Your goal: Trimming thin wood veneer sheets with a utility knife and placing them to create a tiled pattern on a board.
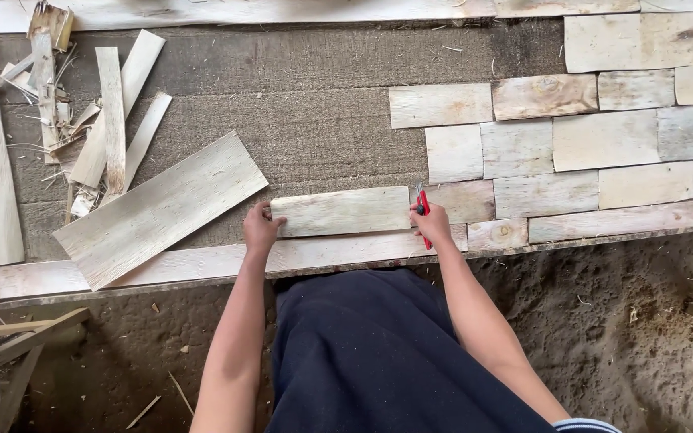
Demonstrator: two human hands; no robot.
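Your right hand (433,225) hides the middle of the red cutter (423,215), so you can't see its blade. The bottom edge crops your forearms, and the right edge crops the laid wooden pieces (603,140).

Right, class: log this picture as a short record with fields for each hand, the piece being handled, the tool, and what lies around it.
left hand: grips the left end of the plank
right hand: at the plank's right end, holding a red cutter
plank: pale, lying flat and lengthwise on the bottom rail
laid pieces: staggered rows to the right
board: larger, loose, lying at an angle to the left
offcuts: strips and shavings, far left
mat: brown, fibrous, underneath
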